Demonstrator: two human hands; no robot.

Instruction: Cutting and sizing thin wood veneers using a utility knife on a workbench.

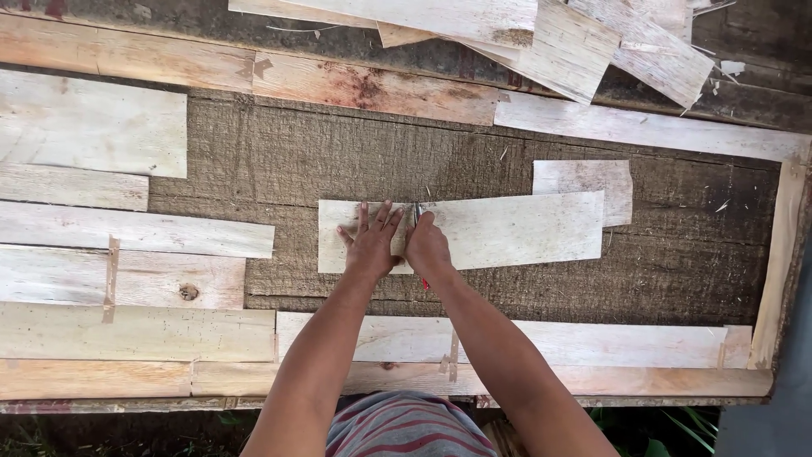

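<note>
On rough dark workbench [254, 152], mid-frame, thin pale veneer strip [516, 228] is lying flat w/ smaller veneer piece [592, 176] touching its upper rt edge. Left hand [372, 241] is pressing strip's left part, fingers [378, 218] spread apart & flat. Right hand [427, 245] is sitting just beside it, fingers curled tight round red-handled cutter [418, 213], blade touching strip. No containers showing.
</note>
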